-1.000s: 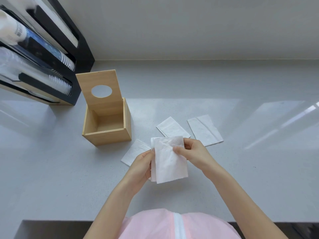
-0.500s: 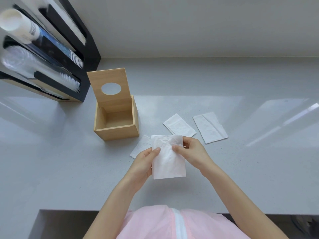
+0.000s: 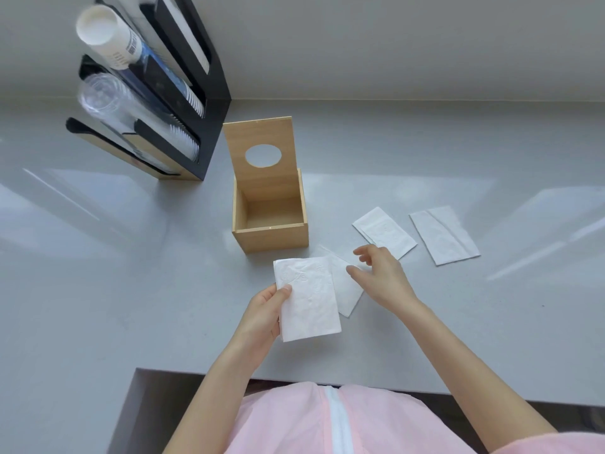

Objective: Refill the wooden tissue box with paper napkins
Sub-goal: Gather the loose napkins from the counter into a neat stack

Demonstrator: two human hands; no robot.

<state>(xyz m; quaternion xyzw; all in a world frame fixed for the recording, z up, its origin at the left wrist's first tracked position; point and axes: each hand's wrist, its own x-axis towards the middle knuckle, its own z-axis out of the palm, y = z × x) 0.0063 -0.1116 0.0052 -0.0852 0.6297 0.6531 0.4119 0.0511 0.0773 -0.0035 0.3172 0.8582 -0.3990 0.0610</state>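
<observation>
The wooden tissue box (image 3: 273, 235) stands on the grey counter with its lid (image 3: 262, 139) tipped up at the back; the lid has an oval hole, and the inside looks empty. My left hand (image 3: 262, 311) pinches a folded white napkin (image 3: 309, 299) by its left edge, just in front of the box. My right hand (image 3: 381, 276) hovers open, fingers spread, over another napkin (image 3: 347, 290) lying flat on the counter. Two more folded napkins lie to the right: one (image 3: 384, 231) beside the box, the other (image 3: 443, 234) further right.
A black cup dispenser (image 3: 196, 93) with stacks of paper and clear plastic cups stands at the back left, close to the box. The wall runs along the back of the counter (image 3: 98, 290). The counter's front edge is near my body.
My right hand has let go of the held napkin and moved right, over the napkin on the counter. The left hand alone holds the napkin now. The view has shifted left and tilted.
</observation>
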